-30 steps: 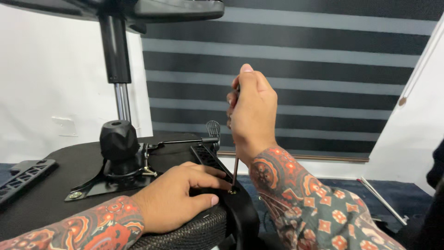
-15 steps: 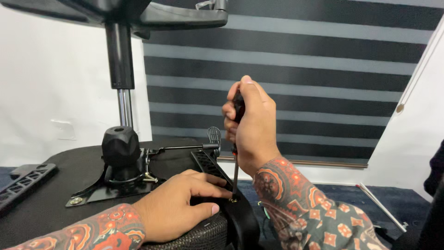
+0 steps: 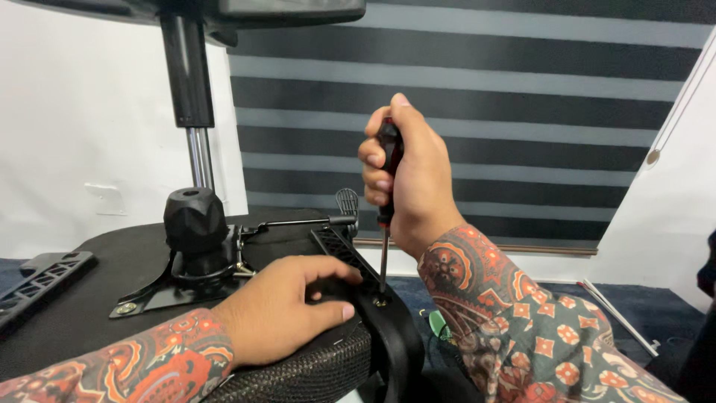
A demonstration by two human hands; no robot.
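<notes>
My right hand is shut on a screwdriver with a red and black handle, held upright. Its metal shaft runs down to a screw in a black plastic armrest bracket on an upturned office chair. My left hand lies flat on that bracket, fingers pressing it just left of the screw. Both arms wear patterned orange and red sleeves.
The chair's black seat underside carries a metal mechanism plate, a black knob and a lever. The gas-lift column rises to the base. Mesh fabric is below. A loose black armrest part lies left. Striped blinds hang behind.
My right hand has shifted its grip slightly on the screwdriver handle, as in turning. The left hand stays on the bracket.
</notes>
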